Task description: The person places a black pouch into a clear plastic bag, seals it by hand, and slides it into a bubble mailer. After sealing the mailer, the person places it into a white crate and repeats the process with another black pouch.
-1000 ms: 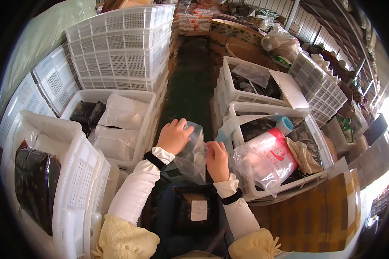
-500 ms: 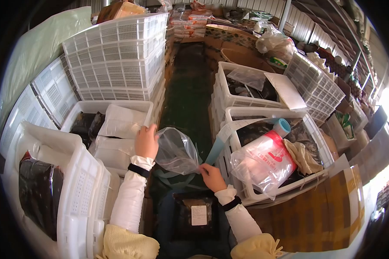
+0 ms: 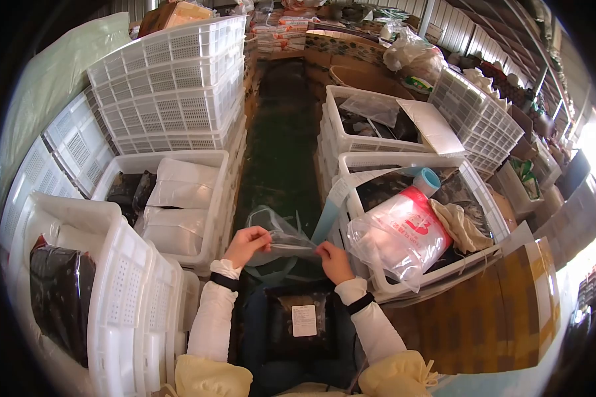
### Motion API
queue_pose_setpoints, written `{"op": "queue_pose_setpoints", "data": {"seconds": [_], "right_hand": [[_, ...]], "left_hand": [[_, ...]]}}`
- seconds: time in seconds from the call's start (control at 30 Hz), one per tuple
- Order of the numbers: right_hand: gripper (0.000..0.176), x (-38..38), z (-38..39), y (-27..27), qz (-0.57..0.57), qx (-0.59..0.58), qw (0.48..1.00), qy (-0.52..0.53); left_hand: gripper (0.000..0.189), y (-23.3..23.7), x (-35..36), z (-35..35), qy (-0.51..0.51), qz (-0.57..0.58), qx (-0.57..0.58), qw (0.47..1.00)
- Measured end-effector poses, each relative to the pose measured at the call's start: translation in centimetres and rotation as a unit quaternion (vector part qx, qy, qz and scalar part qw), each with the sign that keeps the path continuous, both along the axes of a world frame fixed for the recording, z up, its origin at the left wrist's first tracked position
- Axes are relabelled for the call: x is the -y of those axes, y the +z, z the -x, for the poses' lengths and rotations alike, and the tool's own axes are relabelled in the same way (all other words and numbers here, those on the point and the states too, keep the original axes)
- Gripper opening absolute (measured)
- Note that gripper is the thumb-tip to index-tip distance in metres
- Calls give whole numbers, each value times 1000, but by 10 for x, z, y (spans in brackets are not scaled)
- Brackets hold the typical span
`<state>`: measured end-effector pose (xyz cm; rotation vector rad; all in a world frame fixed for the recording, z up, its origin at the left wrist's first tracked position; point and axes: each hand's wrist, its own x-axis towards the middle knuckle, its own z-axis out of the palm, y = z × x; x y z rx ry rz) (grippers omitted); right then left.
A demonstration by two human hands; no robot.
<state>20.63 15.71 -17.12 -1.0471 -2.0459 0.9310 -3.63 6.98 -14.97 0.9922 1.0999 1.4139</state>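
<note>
Beyond the labelled black packet (image 3: 281,334), the clear plastic bag (image 3: 271,225) has become flatter, its edge almost straight. Left hand (image 3: 246,245) and right hand (image 3: 336,263) pinch it, fingertips closed.

The sleeves (image 3: 212,324) are white with pale yellow cuffs (image 3: 213,377); the roll (image 3: 426,180) is light blue.

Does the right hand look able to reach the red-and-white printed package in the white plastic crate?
Likely yes: the package lies on top, its near end over the crate rim, close to the right hand. Those fingers pinch a clear plastic bag, so that may need releasing.
</note>
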Motion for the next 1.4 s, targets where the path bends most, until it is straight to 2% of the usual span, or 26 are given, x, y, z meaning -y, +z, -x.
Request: {"op": "queue_pose_setpoints", "data": {"seconds": [0.07,0.13,0.17,0.23,0.27,0.33,0.37,0.4,0.5,0.53,0.6,0.63,0.73,0.77,0.87,0.9,0.97,1.03,1.1,1.17,1.23,1.27,1.3,1.33,1.37,1.4], "right_hand": [[18,-4,-2,-3,52,36,998,17],[33,11,5,17,19,-53,998,8],[40,22,10,38,3,-98,995,2],[58,37,14,83,-150,-85,978,115],[57,42,15,92,-188,-26,972,139],[54,49,16,100,-261,94,943,183],[39,50,16,99,-264,96,945,167],[32,48,14,96,-261,115,943,169],[16,40,3,81,-264,149,938,169],[13,38,0,78,-270,146,938,162],[13,36,-7,79,-281,145,936,153],[13,37,-11,80,-285,149,934,154],[13,44,-17,86,-298,144,930,160],[13,46,-17,87,-303,138,929,160],[13,53,-12,88,-316,99,929,164],[12,54,-11,88,-327,100,925,165],[11,53,-13,90,-352,102,916,165],[10,53,-24,85,-354,178,906,148],[11,57,-31,79,-342,276,889,127],[13,61,-30,75,-319,389,858,104],[13,59,-17,86,-289,372,882,33],[13,59,-10,95,-271,363,891,0],[12,57,-4,111,-399,257,880,-31],[11,53,3,132,-516,140,843,-62],[10,51,7,142,-619,19,780,-93],[9,45,8,134,-586,71,805,-51]], "left_hand": [[14,12,9,1,-10,0,-28,1000],[15,30,19,-11,-18,43,-60,997],[17,36,21,-17,-21,49,-124,991],[18,40,24,-25,-40,23,-247,968],[18,42,27,-31,-53,11,-305,951],[17,53,34,-45,-49,-2,-324,945],[17,62,37,-48,-59,-14,-358,932],[17,66,37,-50,-68,-28,-391,918],[19,53,39,-46,-79,-5,-380,921],[23,43,39,-44,-1,-6,-458,889],[31,21,37,-38,153,-9,-596,788],[49,10,41,-34,217,24,-682,698],[61,18,38,-27,235,108,-646,718],[63,25,36,-31,223,140,-574,775],[61,27,34,-44,170,119,-554,806],[42,23,33,-46,166,103,-580,791],[25,-17,19,-22,180,101,-608,767],[4,-6,17,-15,235,94,-631,733],[4,6,12,-6,265,101,-622,730],[4,48,14,-13,263,104,-616,736],[3,93,21,-32,238,92,-617,745],[4,108,25,-37,316,-2,-591,743],[6,122,28,-41,391,-97,-555,728],[7,131,30,-42,462,-192,-511,699],[9,136,35,-43,511,-237,-481,672],[10,137,40,-44,557,-281,-449,640]]}}
